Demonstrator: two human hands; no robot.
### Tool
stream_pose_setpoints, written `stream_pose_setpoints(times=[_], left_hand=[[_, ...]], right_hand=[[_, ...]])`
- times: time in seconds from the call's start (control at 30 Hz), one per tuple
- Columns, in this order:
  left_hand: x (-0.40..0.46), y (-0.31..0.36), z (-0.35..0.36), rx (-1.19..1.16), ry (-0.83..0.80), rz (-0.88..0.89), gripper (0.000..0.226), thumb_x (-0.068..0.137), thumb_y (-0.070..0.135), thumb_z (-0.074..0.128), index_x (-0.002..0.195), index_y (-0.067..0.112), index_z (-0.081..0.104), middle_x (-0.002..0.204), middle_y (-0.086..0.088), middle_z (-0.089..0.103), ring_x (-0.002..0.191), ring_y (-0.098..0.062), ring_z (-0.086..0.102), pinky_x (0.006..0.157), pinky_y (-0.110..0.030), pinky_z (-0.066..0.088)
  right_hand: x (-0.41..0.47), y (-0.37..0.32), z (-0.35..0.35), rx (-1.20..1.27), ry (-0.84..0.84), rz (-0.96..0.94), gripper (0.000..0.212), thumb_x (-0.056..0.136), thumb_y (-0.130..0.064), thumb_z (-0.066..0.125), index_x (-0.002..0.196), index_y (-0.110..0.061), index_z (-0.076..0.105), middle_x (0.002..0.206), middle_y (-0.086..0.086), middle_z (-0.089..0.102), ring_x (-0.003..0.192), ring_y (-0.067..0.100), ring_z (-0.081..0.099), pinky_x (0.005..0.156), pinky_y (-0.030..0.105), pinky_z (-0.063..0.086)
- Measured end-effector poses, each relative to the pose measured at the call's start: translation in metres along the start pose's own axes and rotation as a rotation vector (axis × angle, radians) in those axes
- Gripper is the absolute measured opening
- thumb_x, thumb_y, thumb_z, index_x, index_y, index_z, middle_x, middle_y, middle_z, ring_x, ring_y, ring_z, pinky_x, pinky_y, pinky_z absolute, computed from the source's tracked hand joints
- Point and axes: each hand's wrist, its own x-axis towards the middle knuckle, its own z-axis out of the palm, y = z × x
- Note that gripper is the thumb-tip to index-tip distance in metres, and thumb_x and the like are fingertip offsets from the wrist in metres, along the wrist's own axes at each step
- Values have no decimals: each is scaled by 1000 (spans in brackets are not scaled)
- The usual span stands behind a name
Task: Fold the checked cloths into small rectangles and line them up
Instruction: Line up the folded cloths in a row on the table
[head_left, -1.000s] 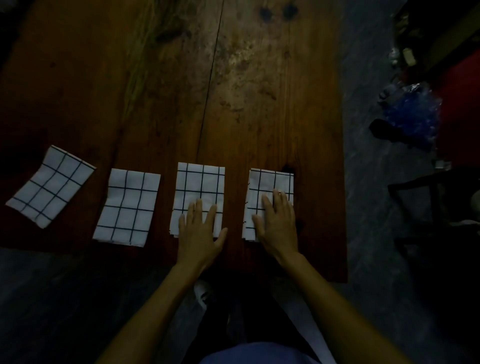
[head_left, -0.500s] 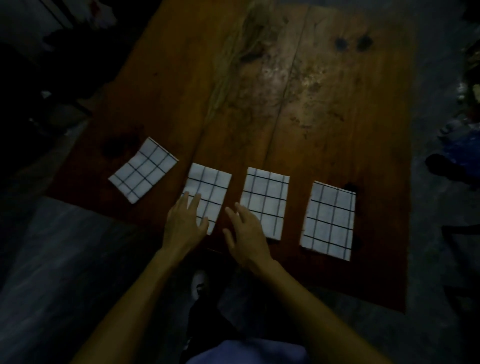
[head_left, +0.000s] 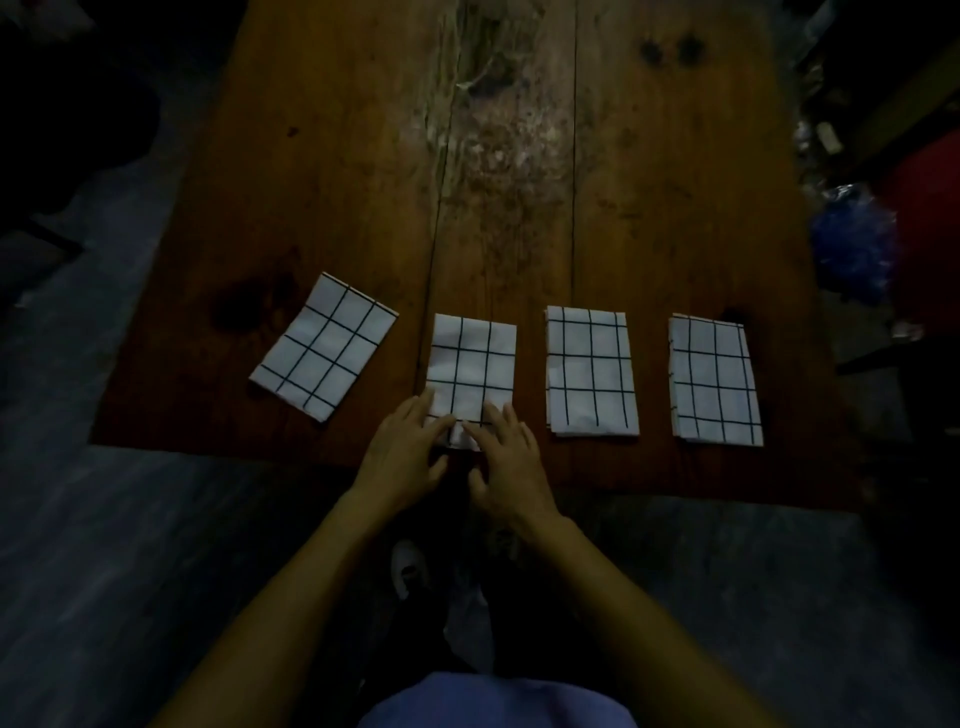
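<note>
Both hands, left hand (head_left: 402, 457) and right hand (head_left: 511, 462), press flat-fingered on the second white black-checked folded cloth (head_left: 471, 371) at lower centre of the brown wooden worktop (head_left: 649, 218).

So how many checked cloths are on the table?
4, in a row near the table's front edge: far-left cloth, tilted; second cloth, under both hands' fingertips; third cloth; far-right cloth. None seems hidden.
</note>
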Motion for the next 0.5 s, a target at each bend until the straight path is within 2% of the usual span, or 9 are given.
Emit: stream_pose_setpoints(times=[0.17,0.27,0.5], left_hand=[[7,0,-1,-1,66,51,55,85,28,62,136,19,45,149,-14,30,136,-27,28,108,-38,29],[12,3,-2,4,86,85,52,82,25,66,131,14,51,139,-17,43,127,-31,41,100,-40,37],[22,-4,-9,12,157,-25,41,84,23,64,122,13,56,135,-18,46,122,-32,44,97,-41,40]], right_hand=[[13,3,-1,25,-8,6,63,89,-15,54,147,-20,29,159,6,9,146,24,-4,113,32,-4],[23,5,-2,49,12,3,61,91,-13,53,146,-19,29,158,8,12,146,24,-1,113,31,-1],[40,-3,-3,74,19,-23,58,93,-15,50,147,-18,28,158,6,12,146,25,-2,112,30,5]])
